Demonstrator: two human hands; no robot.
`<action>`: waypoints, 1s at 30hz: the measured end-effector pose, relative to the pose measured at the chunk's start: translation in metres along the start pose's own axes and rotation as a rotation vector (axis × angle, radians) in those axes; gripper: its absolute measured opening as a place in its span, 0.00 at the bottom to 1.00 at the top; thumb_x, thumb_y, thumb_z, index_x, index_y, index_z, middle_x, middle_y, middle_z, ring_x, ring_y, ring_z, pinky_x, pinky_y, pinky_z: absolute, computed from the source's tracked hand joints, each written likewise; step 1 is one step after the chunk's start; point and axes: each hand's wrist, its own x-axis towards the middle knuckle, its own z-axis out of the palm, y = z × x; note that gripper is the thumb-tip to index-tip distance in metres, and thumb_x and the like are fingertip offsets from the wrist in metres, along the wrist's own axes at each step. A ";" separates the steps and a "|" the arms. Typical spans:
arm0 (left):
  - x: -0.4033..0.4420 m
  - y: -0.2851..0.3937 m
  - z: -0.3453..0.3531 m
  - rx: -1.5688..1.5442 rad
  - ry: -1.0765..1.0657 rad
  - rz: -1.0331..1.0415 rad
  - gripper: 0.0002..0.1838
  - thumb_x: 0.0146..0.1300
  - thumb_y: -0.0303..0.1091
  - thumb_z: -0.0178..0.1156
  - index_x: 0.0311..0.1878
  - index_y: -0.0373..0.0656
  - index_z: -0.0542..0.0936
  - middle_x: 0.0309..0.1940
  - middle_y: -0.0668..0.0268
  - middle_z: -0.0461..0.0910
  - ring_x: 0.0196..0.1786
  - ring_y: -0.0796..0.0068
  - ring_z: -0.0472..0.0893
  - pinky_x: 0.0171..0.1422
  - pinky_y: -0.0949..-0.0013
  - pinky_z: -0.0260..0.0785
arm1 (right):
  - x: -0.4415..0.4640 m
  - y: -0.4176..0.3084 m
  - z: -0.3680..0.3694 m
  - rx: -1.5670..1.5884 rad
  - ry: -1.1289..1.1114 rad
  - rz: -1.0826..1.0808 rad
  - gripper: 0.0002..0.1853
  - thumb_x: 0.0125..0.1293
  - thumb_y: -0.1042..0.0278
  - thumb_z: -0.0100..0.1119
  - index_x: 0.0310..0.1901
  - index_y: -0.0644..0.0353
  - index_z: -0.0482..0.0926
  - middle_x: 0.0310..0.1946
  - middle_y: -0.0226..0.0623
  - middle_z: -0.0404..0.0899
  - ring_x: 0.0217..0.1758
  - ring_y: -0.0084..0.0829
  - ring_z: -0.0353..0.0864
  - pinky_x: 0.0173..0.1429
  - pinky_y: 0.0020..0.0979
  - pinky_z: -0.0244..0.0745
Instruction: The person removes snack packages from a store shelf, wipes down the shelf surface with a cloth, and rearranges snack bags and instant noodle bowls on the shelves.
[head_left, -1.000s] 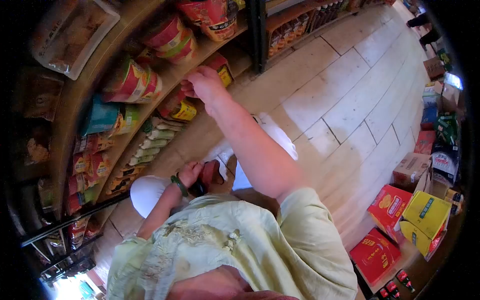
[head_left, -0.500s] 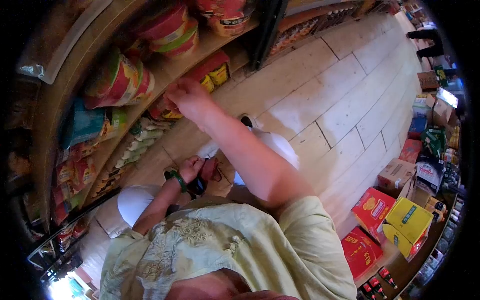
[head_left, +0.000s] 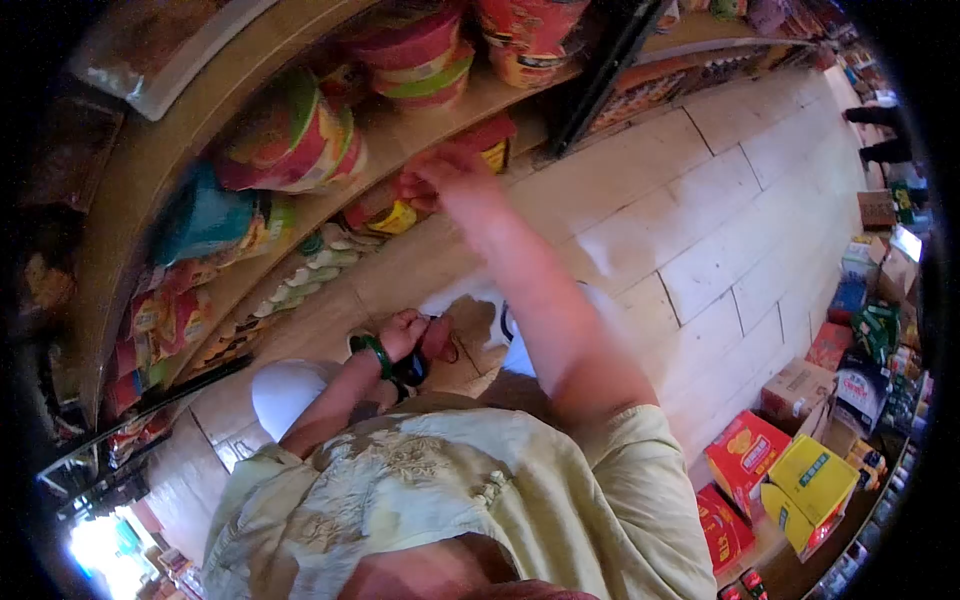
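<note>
My right hand [head_left: 455,180] is reached out to the lower shelf, in front of red and yellow packs [head_left: 395,216]. Its fingers look bent but are smeared by motion, and whether they touch a pack cannot be made out. Low between my knees, my left hand [head_left: 403,335] is closed, with a green bangle [head_left: 371,355] on the wrist. Against its fingers is a dark red thing [head_left: 437,340] with a black part below it; its kind is unclear. Pale green-and-white packs [head_left: 305,280] lie along the lower shelf, left of my right hand.
Above, a curved wooden shelf [head_left: 390,145] bears red and green instant noodle tubs [head_left: 290,140]. A black upright post [head_left: 610,80] stands past them. Tiled floor [head_left: 640,230] stretches right, toward a yellow box [head_left: 812,480], red boxes and other cartons. Another person's dark-clothed legs [head_left: 880,133] show far off.
The view has shifted, so shelf and tubs now sit further right. My right hand has moved along the lower shelf, uncovering a yellow pack on its left. My left hand stays closed.
</note>
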 end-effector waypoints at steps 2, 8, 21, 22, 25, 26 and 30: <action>-0.001 -0.008 0.001 -0.050 -0.017 -0.028 0.14 0.60 0.40 0.48 0.36 0.39 0.75 0.33 0.58 0.77 0.38 0.66 0.76 0.46 0.67 0.66 | -0.001 -0.008 -0.005 0.104 0.034 0.008 0.07 0.60 0.69 0.51 0.35 0.63 0.74 0.29 0.38 0.78 0.29 0.27 0.77 0.34 0.26 0.75; -0.011 -0.021 0.009 -0.099 -0.024 -0.076 0.15 0.60 0.43 0.50 0.37 0.39 0.76 0.32 0.57 0.78 0.37 0.65 0.77 0.45 0.67 0.67 | 0.007 -0.032 -0.037 0.330 0.111 -0.108 0.06 0.60 0.70 0.48 0.35 0.64 0.71 0.30 0.39 0.76 0.31 0.29 0.77 0.36 0.28 0.76; -0.032 -0.017 -0.003 0.044 0.053 -0.038 0.17 0.61 0.43 0.48 0.36 0.38 0.76 0.30 0.58 0.78 0.35 0.64 0.77 0.42 0.66 0.67 | 0.040 -0.047 -0.096 0.589 0.427 -0.284 0.06 0.59 0.71 0.51 0.35 0.62 0.68 0.29 0.36 0.73 0.29 0.30 0.74 0.33 0.28 0.75; -0.030 -0.025 -0.004 0.068 0.052 -0.058 0.17 0.60 0.44 0.49 0.35 0.39 0.77 0.29 0.59 0.78 0.33 0.66 0.77 0.40 0.67 0.68 | 0.041 -0.051 -0.098 0.536 0.500 -0.305 0.07 0.61 0.70 0.49 0.38 0.64 0.68 0.31 0.37 0.74 0.32 0.29 0.75 0.36 0.27 0.75; -0.036 -0.020 -0.005 0.030 0.032 -0.091 0.15 0.60 0.40 0.50 0.36 0.36 0.76 0.31 0.55 0.77 0.37 0.60 0.76 0.43 0.64 0.66 | 0.044 -0.059 -0.097 0.553 0.582 -0.354 0.08 0.61 0.70 0.50 0.38 0.66 0.69 0.31 0.38 0.74 0.32 0.30 0.75 0.37 0.27 0.76; -0.037 -0.023 -0.003 0.032 0.032 -0.090 0.15 0.60 0.40 0.50 0.36 0.36 0.76 0.31 0.55 0.77 0.37 0.60 0.76 0.43 0.64 0.66 | 0.045 -0.061 -0.098 0.556 0.581 -0.355 0.08 0.61 0.70 0.50 0.38 0.66 0.69 0.31 0.38 0.74 0.32 0.30 0.75 0.37 0.27 0.76; -0.036 -0.023 0.000 0.042 0.057 0.057 0.15 0.60 0.42 0.50 0.35 0.38 0.76 0.29 0.56 0.77 0.34 0.62 0.76 0.41 0.65 0.67 | 0.053 -0.067 -0.100 0.618 0.421 -0.417 0.11 0.59 0.71 0.53 0.41 0.66 0.68 0.34 0.39 0.74 0.34 0.31 0.76 0.38 0.29 0.77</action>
